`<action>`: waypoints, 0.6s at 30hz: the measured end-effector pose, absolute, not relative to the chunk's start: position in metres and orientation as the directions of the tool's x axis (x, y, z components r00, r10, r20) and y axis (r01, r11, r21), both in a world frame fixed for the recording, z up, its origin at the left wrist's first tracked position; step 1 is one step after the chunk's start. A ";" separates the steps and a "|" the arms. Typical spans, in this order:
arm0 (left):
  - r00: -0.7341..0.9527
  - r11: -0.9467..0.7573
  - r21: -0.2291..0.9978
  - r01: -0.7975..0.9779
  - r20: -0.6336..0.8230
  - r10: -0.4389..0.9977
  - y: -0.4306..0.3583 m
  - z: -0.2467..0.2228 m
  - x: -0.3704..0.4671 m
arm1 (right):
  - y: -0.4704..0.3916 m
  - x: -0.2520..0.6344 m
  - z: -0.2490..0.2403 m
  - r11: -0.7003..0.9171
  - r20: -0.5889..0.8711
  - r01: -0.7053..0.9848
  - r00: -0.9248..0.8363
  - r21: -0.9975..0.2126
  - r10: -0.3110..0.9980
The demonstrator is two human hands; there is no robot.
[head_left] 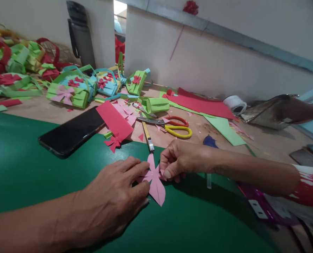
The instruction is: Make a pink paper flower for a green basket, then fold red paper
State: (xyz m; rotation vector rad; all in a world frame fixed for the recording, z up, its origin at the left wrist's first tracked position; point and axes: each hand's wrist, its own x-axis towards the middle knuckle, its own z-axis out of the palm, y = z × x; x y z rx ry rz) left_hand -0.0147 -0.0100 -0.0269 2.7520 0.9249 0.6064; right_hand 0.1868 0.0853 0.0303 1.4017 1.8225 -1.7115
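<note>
A pink paper flower (156,189) with pointed petals lies over the green mat (198,221), a crease running down its near petal. My left hand (116,193) holds the flower's left petal, thumb and fingers closed about it. At the right petal, my right hand (176,161) pinches the paper between thumb and forefinger. Just beyond the flower's far petal is the tip of a yellow box cutter (147,135). Scissors (169,126) with one red and one yellow handle lie farther back. The palm sides of both hands are hidden.
A black phone (72,131) lies left, beside a red paper strip (115,119) and small red flower (114,141). Behind are several folded paper bags (78,95), a dark bottle (82,38) and red sheets (201,103). A glue gun (209,142) is partly behind my right arm.
</note>
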 end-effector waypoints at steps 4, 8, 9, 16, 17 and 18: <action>0.722 -0.790 0.296 0.537 0.323 0.612 -0.010 -0.027 -0.015 | 0.080 0.181 0.033 -0.104 -0.729 0.804 -0.466 -0.586 0.502; 0.722 -0.801 0.260 0.539 0.347 0.599 -0.010 -0.026 -0.015 | 0.077 0.179 0.035 -0.021 -0.688 0.800 -0.502 -0.599 0.524; 0.722 -0.804 0.245 0.541 0.354 0.594 -0.010 -0.025 -0.015 | 0.076 0.179 0.036 0.011 -0.679 0.804 -0.510 -0.595 0.528; 0.721 -0.801 0.250 0.545 0.349 0.599 -0.009 -0.025 -0.015 | 0.073 0.177 0.039 0.285 -0.631 0.853 -0.517 -0.438 0.579; 0.721 -0.802 0.255 0.540 0.351 0.597 -0.009 -0.026 -0.015 | 0.072 0.177 0.040 0.295 -0.630 0.856 -0.513 -0.424 0.583; 0.721 -0.804 0.259 0.535 0.356 0.594 -0.009 -0.026 -0.015 | 0.072 0.176 0.040 0.309 -0.625 0.858 -0.512 -0.411 0.589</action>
